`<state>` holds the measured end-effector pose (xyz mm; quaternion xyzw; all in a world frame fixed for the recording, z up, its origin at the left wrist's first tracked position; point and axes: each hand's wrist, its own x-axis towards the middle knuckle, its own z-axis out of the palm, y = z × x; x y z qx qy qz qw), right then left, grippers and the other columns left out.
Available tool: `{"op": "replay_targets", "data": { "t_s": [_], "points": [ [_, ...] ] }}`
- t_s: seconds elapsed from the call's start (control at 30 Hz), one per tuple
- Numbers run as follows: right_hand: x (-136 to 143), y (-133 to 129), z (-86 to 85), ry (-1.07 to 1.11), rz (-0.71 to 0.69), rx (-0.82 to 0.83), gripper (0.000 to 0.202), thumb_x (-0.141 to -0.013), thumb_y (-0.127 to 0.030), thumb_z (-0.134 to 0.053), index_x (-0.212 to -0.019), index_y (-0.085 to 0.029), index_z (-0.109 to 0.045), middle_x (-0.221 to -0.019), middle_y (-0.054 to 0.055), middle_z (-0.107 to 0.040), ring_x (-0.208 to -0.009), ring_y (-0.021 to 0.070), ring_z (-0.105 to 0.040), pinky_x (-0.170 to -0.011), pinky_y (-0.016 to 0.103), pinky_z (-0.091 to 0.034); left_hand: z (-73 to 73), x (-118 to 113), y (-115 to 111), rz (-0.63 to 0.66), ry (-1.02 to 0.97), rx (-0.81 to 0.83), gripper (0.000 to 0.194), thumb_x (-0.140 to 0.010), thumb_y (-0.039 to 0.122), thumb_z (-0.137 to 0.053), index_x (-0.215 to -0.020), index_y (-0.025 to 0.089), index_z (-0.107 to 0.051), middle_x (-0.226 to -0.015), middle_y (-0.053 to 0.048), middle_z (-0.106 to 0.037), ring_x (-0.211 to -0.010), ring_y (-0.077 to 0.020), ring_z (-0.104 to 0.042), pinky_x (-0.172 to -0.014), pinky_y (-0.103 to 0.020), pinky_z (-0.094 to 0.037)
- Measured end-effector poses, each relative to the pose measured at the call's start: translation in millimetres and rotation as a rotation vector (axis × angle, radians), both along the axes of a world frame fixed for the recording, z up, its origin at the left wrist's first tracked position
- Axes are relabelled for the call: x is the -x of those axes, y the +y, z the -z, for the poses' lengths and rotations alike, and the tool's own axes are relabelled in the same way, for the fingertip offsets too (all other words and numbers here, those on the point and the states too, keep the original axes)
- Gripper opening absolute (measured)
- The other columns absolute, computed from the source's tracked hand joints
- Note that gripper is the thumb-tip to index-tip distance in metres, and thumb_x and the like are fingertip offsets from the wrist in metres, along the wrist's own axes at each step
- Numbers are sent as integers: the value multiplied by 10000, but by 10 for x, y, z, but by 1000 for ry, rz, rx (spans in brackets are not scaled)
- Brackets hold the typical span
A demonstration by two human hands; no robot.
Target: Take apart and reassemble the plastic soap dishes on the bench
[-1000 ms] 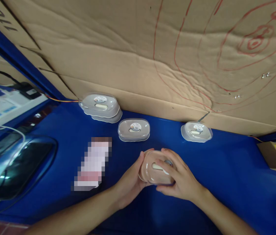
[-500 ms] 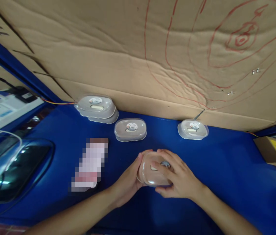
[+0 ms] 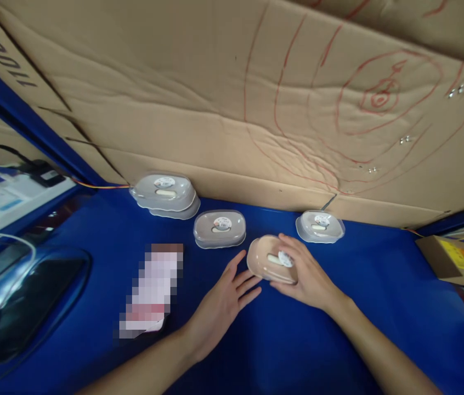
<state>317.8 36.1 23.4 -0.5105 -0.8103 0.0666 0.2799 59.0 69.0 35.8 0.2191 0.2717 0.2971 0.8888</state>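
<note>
Moved toward the back edge of the blue desk since the earlier frame, a clear-topped oval container is now gripped from its right side by the right hand alone. Its grip has been given up by the left hand, which is held just beside the container's near left end, fingers loosely spread and nothing grasped; whether a fingertip is brushed by the rim cannot be told. Thumb and fingers of the right hand are curved around the container's near and far sides, and its round label is left in view. By this change, the container's support seems to be passed to one hand, and the left is freed. Whether any weight is borne by the desk cannot be made out.

Along the back edge, similar containers are set: a stack of two near the back left corner, a single container right of it, and another container farther right. Nearer the left edge, a pixelated flat object is laid.
</note>
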Motion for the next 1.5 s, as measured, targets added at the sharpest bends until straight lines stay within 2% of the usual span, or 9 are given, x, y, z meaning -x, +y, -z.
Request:
{"op": "replay_targets", "data": {
  "t_s": [0.23,0.4,0.5,0.63,0.77,0.93,1.1,1.3,1.5],
  "points": [
    [-189,382,-62,-194,19,23,706,-914,-421,-799,-1516,-240,-478,-1620,199,-490,-1525,373,-444,-1188,634,-414,52,29,-21,26,-5,15,754,-1030,580,-591,-1658,241,-348,-1544,-186,-586,-1465,-335,-525,-1255,-521,-333],
    [-397,534,-196,-270,85,66,888,-925,-586,-753,-1646,-288,-329,-1731,175,-315,-1608,376,-286,-1253,675,-272,53,24,-14,30,23,9,664,-1065,548,-523,-1623,209,-404,-1476,-182,-634,-1384,-340,-594,-1218,-528,-384],
    [-710,446,-194,-305,236,103,850,-994,-633,-626,-1678,-293,-252,-1710,166,-366,-1603,368,-303,-1254,671,-264,47,29,6,49,28,-34,603,-1083,531,-471,-1574,180,-474,-1415,-186,-664,-1328,-341,-620,-1172,-531,-425],
    [-912,74,-128,-403,381,72,879,-1003,-637,-598,-1699,-285,-193,-1691,165,-403,-1587,418,-315,-1229,713,-251,63,20,5,100,74,-82,558,-1077,503,-470,-1488,139,-569,-1284,-195,-706,-1170,-322,-666,-1029,-499,-511],
    [-752,-415,-180,-447,322,146,814,-993,-573,-648,-1678,-381,-253,-1728,99,-348,-1519,394,-426,-1139,623,-424,69,8,-11,150,110,-110,512,-1055,484,-510,-1410,135,-629,-1226,-185,-717,-1120,-307,-673,-978,-469,-529],
    [-640,-735,-241,-371,301,239,899,-909,-558,-759,-1659,-386,-293,-1687,120,-406,-1517,412,-422,-1167,668,-381,70,27,11,252,116,-122,531,-1003,512,-616,-1374,133,-649,-1270,-194,-727,-1191,-338,-673,-1076,-523,-497],
    [-284,-875,-198,-122,282,206,927,-887,-592,-774,-1650,-324,-321,-1594,151,-507,-1433,391,-526,-1133,574,-483,46,25,-75,305,88,-54,602,-967,582,-663,-1388,153,-654,-1347,-187,-716,-1336,-364,-613,-1123,-526,-469],
    [474,-943,-306,-44,-5,247,1181,-712,-885,-725,-1663,-324,-309,-1632,152,-480,-1436,426,-525,-1129,559,-505,-39,39,-578,286,-122,236,737,-928,745,-616,-1447,223,-650,-1381,-127,-724,-1388,-373,-591,-1129,-492,-456],
    [334,-693,-301,121,47,257,852,-964,-712,-605,-1656,-313,-307,-1639,126,-473,-1487,336,-489,-1183,514,-466,-71,360,-960,65,-105,409,579,-934,564,-740,-1405,230,-698,-1384,-91,-735,-1448,-346,-549,-1215,-447,-375]
  ]
}}
